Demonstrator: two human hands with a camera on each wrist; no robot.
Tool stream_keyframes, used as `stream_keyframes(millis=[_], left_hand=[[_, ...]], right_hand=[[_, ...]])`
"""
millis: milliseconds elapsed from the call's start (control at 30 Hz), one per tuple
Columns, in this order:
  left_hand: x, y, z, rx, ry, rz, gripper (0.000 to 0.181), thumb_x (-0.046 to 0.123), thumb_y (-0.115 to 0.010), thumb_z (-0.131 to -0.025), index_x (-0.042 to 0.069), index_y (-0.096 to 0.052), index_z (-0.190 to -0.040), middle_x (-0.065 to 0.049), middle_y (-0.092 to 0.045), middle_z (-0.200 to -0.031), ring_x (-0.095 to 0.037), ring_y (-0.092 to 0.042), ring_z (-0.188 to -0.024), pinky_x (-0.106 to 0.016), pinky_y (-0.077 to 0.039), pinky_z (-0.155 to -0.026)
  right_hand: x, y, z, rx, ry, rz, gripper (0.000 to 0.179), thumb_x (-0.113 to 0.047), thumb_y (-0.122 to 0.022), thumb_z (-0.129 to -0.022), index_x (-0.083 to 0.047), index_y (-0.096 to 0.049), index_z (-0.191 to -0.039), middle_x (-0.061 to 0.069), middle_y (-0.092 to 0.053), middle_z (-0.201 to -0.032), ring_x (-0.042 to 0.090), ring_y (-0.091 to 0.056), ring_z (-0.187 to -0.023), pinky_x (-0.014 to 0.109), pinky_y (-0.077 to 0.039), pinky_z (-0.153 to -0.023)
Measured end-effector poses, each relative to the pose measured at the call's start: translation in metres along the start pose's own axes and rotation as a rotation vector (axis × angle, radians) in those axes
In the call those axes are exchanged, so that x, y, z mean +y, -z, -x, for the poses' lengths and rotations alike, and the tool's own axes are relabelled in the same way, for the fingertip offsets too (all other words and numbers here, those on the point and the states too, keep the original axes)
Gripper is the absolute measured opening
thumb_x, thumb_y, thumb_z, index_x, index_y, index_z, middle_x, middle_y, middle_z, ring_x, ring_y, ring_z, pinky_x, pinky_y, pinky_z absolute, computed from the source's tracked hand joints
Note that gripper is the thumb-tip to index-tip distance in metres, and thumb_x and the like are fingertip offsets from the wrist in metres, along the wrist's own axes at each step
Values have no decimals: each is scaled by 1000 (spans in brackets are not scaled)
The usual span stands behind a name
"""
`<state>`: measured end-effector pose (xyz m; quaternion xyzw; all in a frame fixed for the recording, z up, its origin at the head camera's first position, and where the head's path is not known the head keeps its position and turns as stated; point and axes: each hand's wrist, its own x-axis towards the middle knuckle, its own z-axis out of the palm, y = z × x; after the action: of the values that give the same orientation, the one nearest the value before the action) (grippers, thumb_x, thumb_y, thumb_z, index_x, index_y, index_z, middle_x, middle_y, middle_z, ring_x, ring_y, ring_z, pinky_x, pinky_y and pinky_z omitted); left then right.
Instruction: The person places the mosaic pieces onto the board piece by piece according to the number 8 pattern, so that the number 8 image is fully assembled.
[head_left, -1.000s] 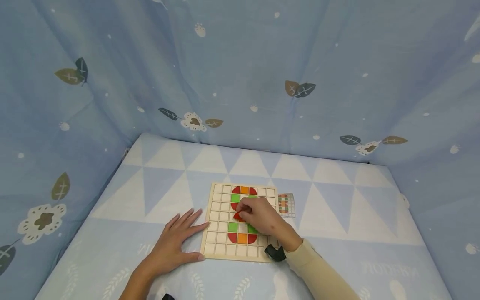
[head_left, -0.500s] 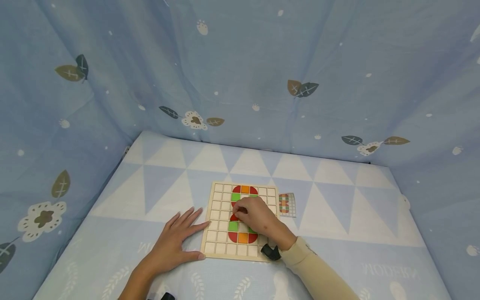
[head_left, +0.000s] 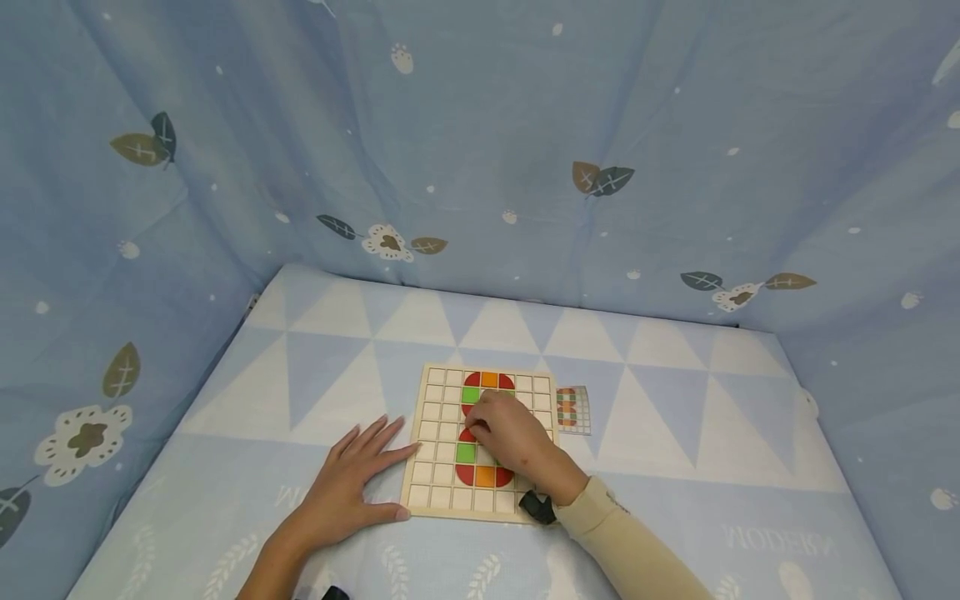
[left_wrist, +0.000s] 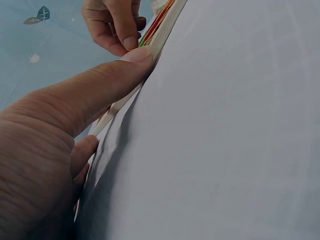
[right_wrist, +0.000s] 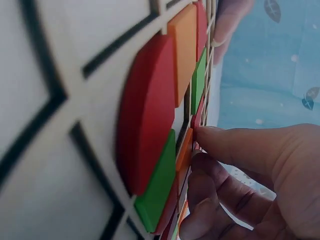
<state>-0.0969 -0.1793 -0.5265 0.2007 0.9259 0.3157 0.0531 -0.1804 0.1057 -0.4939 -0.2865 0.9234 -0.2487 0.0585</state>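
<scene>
A wooden grid board (head_left: 442, 475) lies on the table with red, orange and green tiles set in its middle columns. My left hand (head_left: 345, 483) is spread flat at the board's left side; in the left wrist view its thumb (left_wrist: 110, 82) touches the board's edge. My right hand (head_left: 517, 437) is over the middle of the board, thumb and fingers curled at a red rounded tile (head_left: 467, 435). In the right wrist view the right thumb touches that red tile (right_wrist: 198, 116), beside an orange tile (right_wrist: 184, 155). The right hand hides some central tiles.
A small printed card (head_left: 573, 410) with a coloured grid pattern lies against the board's right side. A patterned cloth (head_left: 345, 375) covers the table, and blue curtains (head_left: 480, 150) hang behind and at both sides.
The red tile, held tilted in my right fingers a second ago, now lies in the grid above the left green tile. My right hand has shifted slightly left; the left hand has stayed put.
</scene>
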Motion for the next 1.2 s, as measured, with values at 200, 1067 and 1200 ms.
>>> stream_keyframes(millis=[200,1067,1200], left_hand=[[0,-2,0,5,-1,4,87,68,-82,-75,35,-58,-151,2,-31,-170,-30,-20,-158,-57,-8,-123],[3,2,0,-37,-2,12,72,65,-80,-78,37,-66,-143,0,-30,-171,-34,-17,-159,-60,-6,-123],[4,1,0,-41,0,5,73,64,-81,-78,36,-66,-143,0,-30,-171,-34,-16,-159,-61,-5,-123]], right_hand=[[-2,0,6,2,-3,39,9,-14,-74,-98,-13,-81,-104,-4,-65,-95,13,-57,-88,25,-54,-77],[62,76,137,324,-311,-4,29,-14,-78,-95,-7,-71,-123,5,-70,-123,27,-66,-108,47,-60,-81],[68,77,147,319,-340,-15,30,-15,-77,-95,-7,-70,-124,7,-69,-126,29,-68,-108,49,-61,-83]])
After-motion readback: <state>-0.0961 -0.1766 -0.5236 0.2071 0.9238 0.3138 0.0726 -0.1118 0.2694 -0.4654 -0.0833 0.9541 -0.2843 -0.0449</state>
